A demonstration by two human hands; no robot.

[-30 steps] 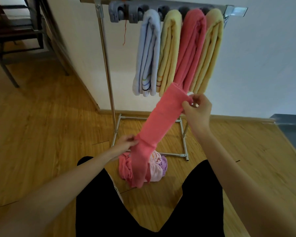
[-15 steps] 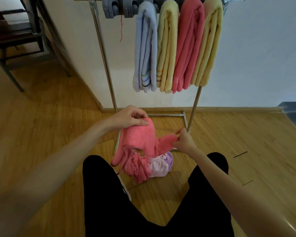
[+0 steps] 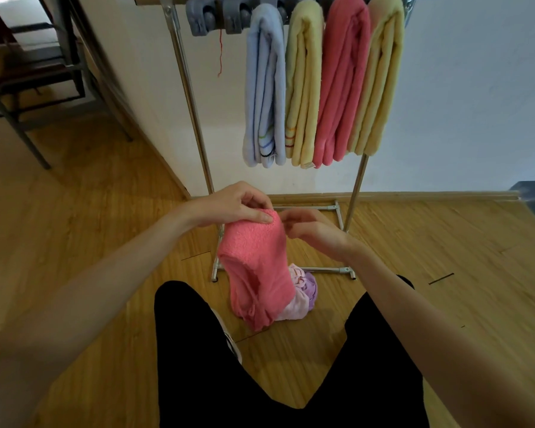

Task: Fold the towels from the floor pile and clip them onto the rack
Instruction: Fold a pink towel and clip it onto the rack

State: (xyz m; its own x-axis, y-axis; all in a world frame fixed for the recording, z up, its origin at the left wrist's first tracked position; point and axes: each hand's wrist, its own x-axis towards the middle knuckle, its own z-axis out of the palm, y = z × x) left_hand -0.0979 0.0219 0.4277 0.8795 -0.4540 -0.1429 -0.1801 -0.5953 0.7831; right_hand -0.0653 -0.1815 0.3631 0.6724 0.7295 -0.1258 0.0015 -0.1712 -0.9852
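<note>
A pink towel (image 3: pixel 257 267) hangs folded over in front of me, its lower end down by the floor pile (image 3: pixel 303 293) of pale pink and purple towels. My left hand (image 3: pixel 235 205) pinches the towel's top fold. My right hand (image 3: pixel 309 228) is at the fold's right edge with curled fingers touching it. Behind, the metal rack (image 3: pixel 192 97) carries several folded towels clipped in a row: light blue (image 3: pixel 264 88), yellow (image 3: pixel 303 88), pink (image 3: pixel 342 81) and yellow (image 3: pixel 380 78). Two grey clips (image 3: pixel 217 17) on the bar's left are free.
My black-trousered legs (image 3: pixel 204 350) stand on the wood floor on either side of the pile. A dark metal-framed chair or shelf (image 3: pixel 37 75) stands at the back left. A white wall is behind the rack.
The towel was stretched long between my hands; I brought its ends together, so it now hangs doubled from my left hand. My right hand moved up to the top fold.
</note>
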